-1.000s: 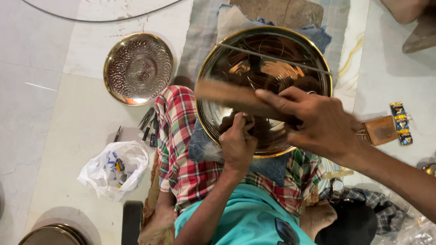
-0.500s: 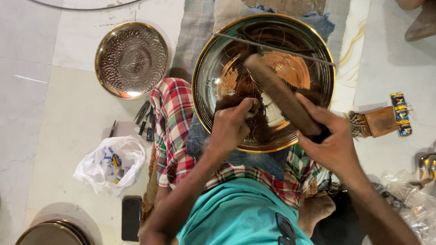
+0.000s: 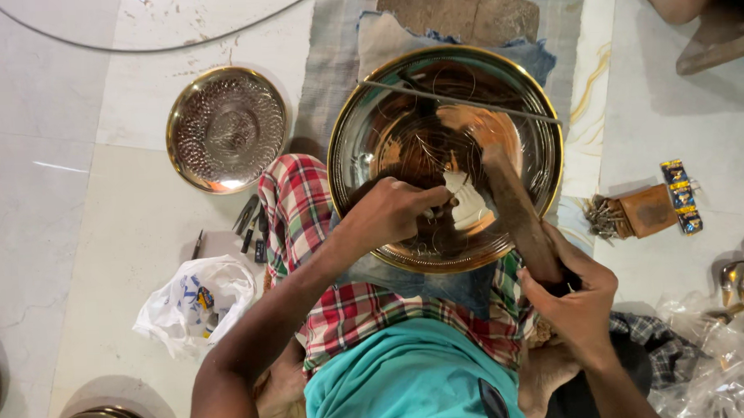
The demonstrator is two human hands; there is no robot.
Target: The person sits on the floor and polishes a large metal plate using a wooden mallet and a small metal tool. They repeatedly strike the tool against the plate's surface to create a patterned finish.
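Observation:
A large shiny brass plate (image 3: 348, 127) rests tilted on my lap, over a red checked cloth (image 3: 293, 195). My left hand (image 3: 389, 215) is closed on a small metal punch (image 3: 447, 200) whose tip is pressed against the plate's inner surface. My right hand (image 3: 575, 297) grips the handle end of a brown wooden mallet (image 3: 512, 204). The mallet's head lies over the plate's middle, right by the punch. A thin metal rod (image 3: 467, 103) lies across the plate's upper part.
A smaller hammered brass plate (image 3: 225, 127) lies on the floor at left, with small hand tools (image 3: 251, 230) and a white plastic bag (image 3: 195, 302) below it. A brown box with nails (image 3: 646, 212) sits at right. Clear plastic bags (image 3: 711, 362) fill the lower right.
The mallet has swung from raised across the plate down onto the punch. My left hand has stayed on the plate holding the punch.

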